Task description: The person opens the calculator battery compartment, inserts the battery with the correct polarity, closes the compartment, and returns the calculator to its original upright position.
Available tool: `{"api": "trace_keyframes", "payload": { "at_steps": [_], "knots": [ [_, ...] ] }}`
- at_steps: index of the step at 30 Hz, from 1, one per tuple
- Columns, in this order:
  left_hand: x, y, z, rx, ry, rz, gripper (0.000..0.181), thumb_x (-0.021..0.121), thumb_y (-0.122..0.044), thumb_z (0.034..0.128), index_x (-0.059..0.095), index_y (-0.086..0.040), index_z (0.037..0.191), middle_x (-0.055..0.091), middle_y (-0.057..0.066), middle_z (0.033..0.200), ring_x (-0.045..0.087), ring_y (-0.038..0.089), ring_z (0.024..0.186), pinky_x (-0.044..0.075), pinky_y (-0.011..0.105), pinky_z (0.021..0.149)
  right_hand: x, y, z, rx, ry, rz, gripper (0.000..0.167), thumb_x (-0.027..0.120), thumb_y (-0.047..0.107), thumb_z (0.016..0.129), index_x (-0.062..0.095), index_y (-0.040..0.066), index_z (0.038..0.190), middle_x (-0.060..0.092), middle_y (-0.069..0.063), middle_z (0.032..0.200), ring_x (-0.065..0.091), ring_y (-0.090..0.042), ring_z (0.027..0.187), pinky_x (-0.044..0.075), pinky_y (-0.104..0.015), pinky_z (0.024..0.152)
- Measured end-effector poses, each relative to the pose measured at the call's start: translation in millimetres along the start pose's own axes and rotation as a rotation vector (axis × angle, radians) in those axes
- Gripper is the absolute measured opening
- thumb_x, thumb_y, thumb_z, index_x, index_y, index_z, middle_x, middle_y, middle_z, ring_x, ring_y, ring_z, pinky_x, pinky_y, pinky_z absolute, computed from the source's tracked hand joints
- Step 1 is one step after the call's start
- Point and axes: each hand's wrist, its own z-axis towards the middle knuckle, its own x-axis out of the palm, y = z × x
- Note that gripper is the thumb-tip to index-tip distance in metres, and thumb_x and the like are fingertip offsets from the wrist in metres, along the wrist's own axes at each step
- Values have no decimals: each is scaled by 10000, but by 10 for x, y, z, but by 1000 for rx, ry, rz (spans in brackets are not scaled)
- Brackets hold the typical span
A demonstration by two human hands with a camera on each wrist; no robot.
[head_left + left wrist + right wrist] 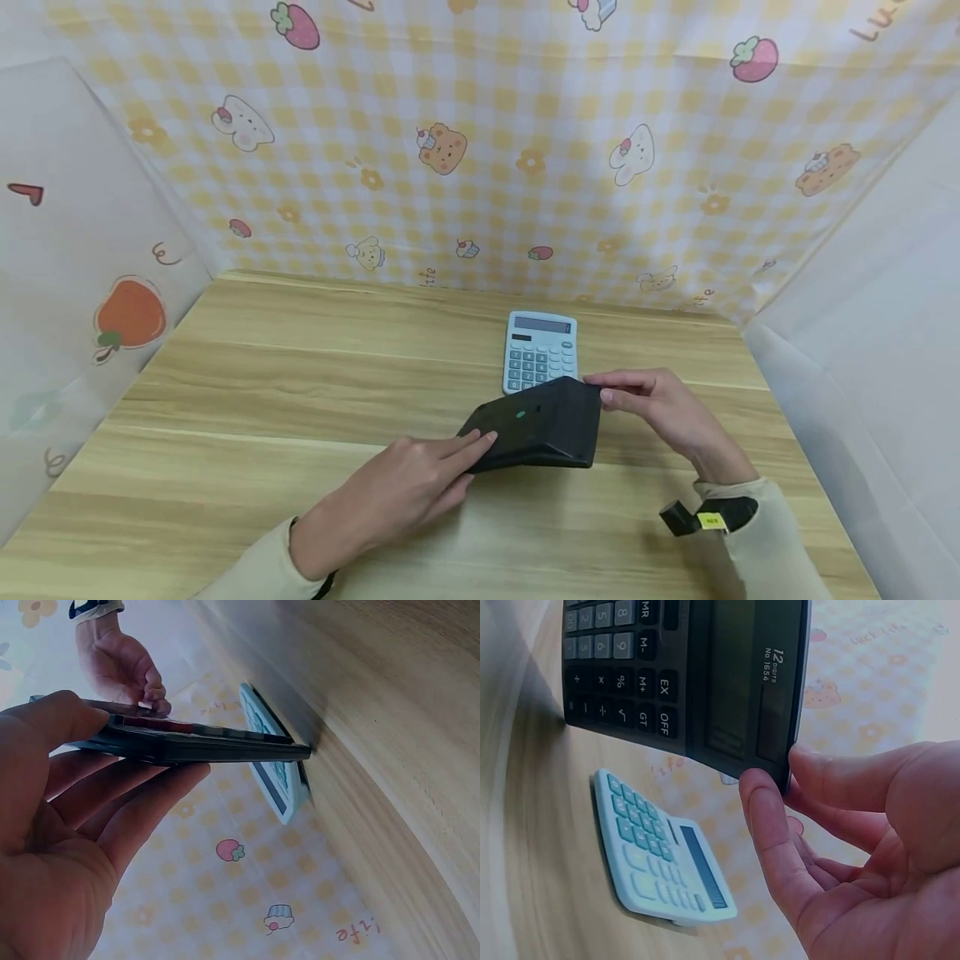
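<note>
A black calculator [525, 423] is held tilted between both hands, its back turned up toward the head view. My left hand [401, 487] grips one end, with the thumb on the key side and the fingers along the back, as the left wrist view shows. At a corner beside the display, my right hand [671, 412] pinches the calculator between thumb and index finger. Its keys and dark display [727, 682] face the right wrist view. One long edge appears to meet the table. Just behind lies a light blue calculator [542, 350], face up, partly covered in the head view.
The wooden table [285, 375] runs back to a yellow checked cloth [487, 208] with cartoon prints. White cloth walls [862, 400] stand at both sides. A small black device [712, 517] is strapped to the right wrist.
</note>
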Motion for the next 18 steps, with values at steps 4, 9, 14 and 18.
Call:
{"api": "trace_keyframes", "payload": {
  "at_steps": [4,9,14,18],
  "knots": [
    [7,12,-9,4,-22,-21,526,791,-47,965,676,5,1476,770,180,1303,809,228,959,640,290,731,-38,83,12,-6,8,-34,350,716,154,1087,742,2,1401,748,-154,1356,754,-273,1105,539,-385,1031],
    [14,40,-27,2,-56,-64,528,782,-20,968,665,12,1482,769,169,1309,800,200,1002,634,268,747,-80,185,30,0,34,-63,342,708,141,1091,741,-12,1395,765,-154,1311,763,-279,1082,546,-466,1048],
    [12,79,-44,9,-87,-108,547,775,3,966,646,18,1497,766,191,1297,792,181,983,619,232,731,-108,259,59,-3,51,-66,324,701,107,1090,742,-34,1378,796,-145,1225,776,-308,1081,572,-361,1003],
    [0,102,-43,4,-92,-172,545,770,8,974,643,16,1504,767,174,1299,736,83,899,568,148,706,-122,306,71,-4,52,-75,314,705,102,1087,749,-40,1364,811,-131,1176,777,-326,1077,576,-316,977]
  ]
}}
